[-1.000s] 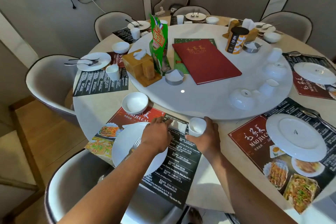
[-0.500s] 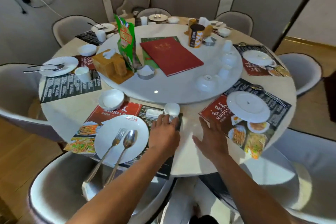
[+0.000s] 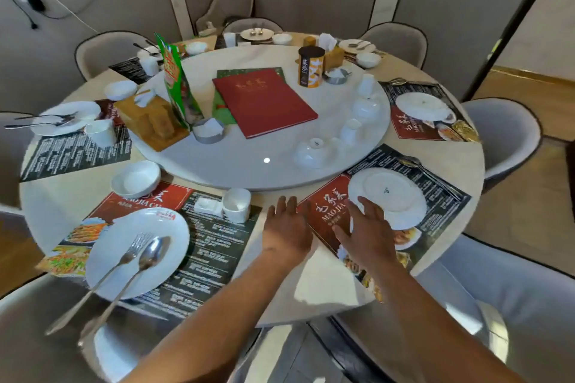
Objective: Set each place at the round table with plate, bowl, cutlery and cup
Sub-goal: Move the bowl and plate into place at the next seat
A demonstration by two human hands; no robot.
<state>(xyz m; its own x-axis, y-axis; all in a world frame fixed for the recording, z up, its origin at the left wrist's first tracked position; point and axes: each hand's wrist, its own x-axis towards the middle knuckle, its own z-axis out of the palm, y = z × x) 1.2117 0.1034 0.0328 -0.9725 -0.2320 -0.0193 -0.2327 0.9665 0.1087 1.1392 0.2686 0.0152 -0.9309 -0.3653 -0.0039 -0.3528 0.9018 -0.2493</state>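
A round table (image 3: 62, 211) with a pale stone top is seen, ringed by grey padded chairs (image 3: 504, 134); grey wall panels stand behind and wood flooring lies at 3 o'clock. A white turntable (image 3: 249, 171) occupies the table's centre.

At 9 o'clock a set place is noted: plate (image 3: 67, 116) with cutlery on it, cup (image 3: 101, 132) beside it on a black mat. On the turntable's left a wooden box (image 3: 152, 124) holds tissue, with a green card stand (image 3: 175, 81) touching it and a small metal dish (image 3: 208, 134) holding white paper just beside.

At 7 o'clock a near plate (image 3: 137, 255) carries a fork (image 3: 124, 261) and spoon (image 3: 149, 255), handles overhanging the table edge. An empty bowl (image 3: 137, 179) sits at its 12 o'clock; a near cup (image 3: 237, 204) stands on the mat's upper right corner.

A red menu (image 3: 264, 101) lies mid-turntable, a dark canister (image 3: 311, 67) behind it. Upturned bowls (image 3: 315, 152) and cups (image 3: 351, 130) are grouped on the turntable's right.

The left hand (image 3: 287, 230) is held flat, fingers straight and together, gripping nothing. The right hand (image 3: 365, 230) is spread, fingers extended over a red mat (image 3: 326, 205) toward a bare plate (image 3: 387, 193) at 4 o'clock; contact cannot be told.
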